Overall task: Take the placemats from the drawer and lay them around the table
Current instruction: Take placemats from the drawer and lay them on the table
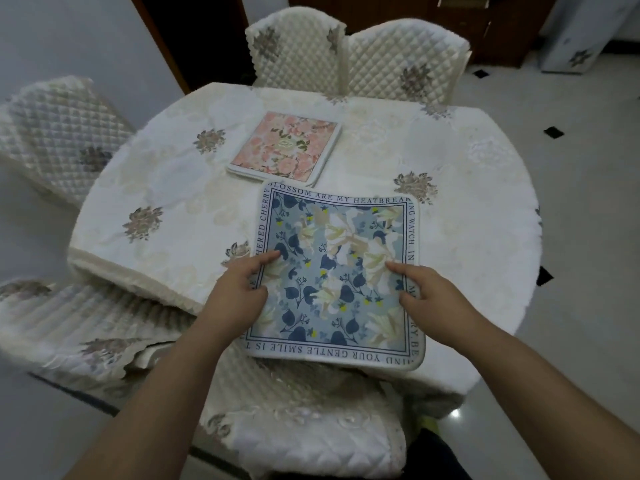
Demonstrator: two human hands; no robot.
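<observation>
Near table edge: blue placemat (337, 271) under both my hands, its near edge overhanging the rim; pink placemat stack (285, 148) just beyond its far left corner, almost touching; bare tablecloth (145, 188) lies open to the left and to the right of both; quilted chair backs (349, 57) crowd the far rim, another chair (277, 410) sits directly below my forearms.

Fingers (403, 299) under blue placemat (336, 271)

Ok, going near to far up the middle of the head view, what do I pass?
Near chair back → blue floral placemat, gripped by left hand and right hand → pink floral placemat stack → two far chairs.
</observation>
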